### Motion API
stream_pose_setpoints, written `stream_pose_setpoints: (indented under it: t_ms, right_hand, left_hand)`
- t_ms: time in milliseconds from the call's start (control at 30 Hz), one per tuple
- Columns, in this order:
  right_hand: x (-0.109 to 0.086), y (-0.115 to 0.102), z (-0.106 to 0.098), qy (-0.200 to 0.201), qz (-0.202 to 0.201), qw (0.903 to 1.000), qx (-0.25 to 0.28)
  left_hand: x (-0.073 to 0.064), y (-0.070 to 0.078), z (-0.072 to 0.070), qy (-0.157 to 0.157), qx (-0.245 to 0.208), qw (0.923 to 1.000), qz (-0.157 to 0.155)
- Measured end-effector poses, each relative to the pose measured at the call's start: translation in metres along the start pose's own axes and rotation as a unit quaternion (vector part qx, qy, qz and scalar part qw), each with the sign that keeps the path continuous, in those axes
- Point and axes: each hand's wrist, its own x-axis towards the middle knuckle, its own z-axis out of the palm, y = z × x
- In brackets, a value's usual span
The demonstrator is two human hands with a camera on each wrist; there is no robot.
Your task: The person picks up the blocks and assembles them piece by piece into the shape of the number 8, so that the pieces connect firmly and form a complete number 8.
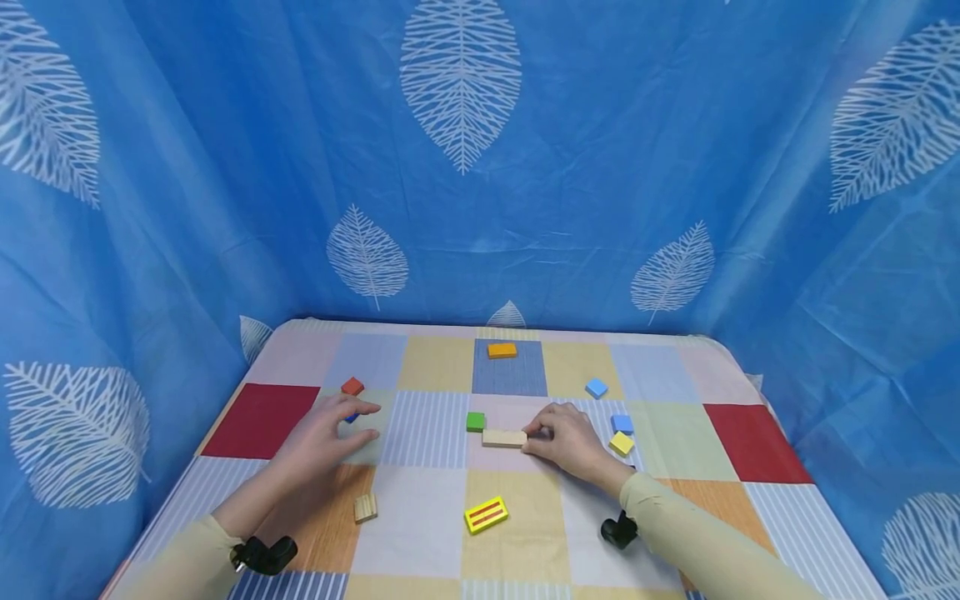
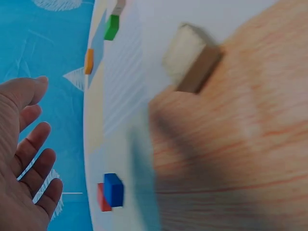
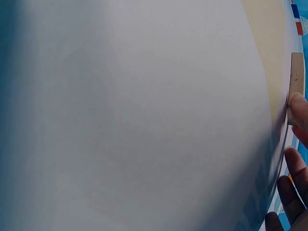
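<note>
My right hand (image 1: 566, 437) pinches the right end of a long plain wooden block (image 1: 504, 438) between thumb and fingers; the right wrist view shows the thumb against that block (image 3: 296, 79). A green block (image 1: 476, 422) sits just behind the wooden block's left end. My left hand (image 1: 322, 433) hovers over the left side of the table, thumb and fingers spread apart, holding nothing. Near its fingers are a dark blue block (image 2: 113, 190), partly hidden by the hand in the head view, and a red block (image 1: 352, 386). A small wooden block (image 1: 365, 507) lies nearer the front.
On the patchwork tablecloth (image 1: 420, 533) lie a yellow block with red stripes (image 1: 486, 515), an orange block (image 1: 502, 350) at the back, and two blue blocks (image 1: 596, 387) with a yellow block (image 1: 621, 443) at right. Blue curtains (image 1: 570, 167) enclose the table's back and sides.
</note>
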Motion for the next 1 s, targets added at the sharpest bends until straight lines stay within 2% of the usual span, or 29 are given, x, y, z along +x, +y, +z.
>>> stream_pose_setpoints:
  t_ms: [233,467,700,867,1000]
  right_hand:
    - [0.000,-0.001,0.000,-0.004,-0.002,1.0000,0.003]
    - [0.001,0.000,0.000,-0.004,0.004,1.0000,-0.002]
    - [0.001,-0.001,-0.001,-0.003,0.004,1.0000,-0.003]
    - [0.000,-0.001,-0.001,-0.003,0.004,1.0000,-0.002]
    - [0.000,-0.001,0.000,-0.004,0.004,1.0000,0.000]
  left_hand:
    - [-0.026,-0.006,0.008,-0.036,0.000,0.9987,-0.036]
    - [-0.050,-0.006,0.013,-0.059,-0.007,0.9954,-0.075]
    - [-0.069,-0.004,0.018,-0.052,0.033,0.9947,-0.082]
    - [-0.077,-0.005,0.024,-0.054,0.050,0.9923,-0.100]
    - [-0.082,-0.007,0.029,-0.050,0.054,0.9922,-0.101]
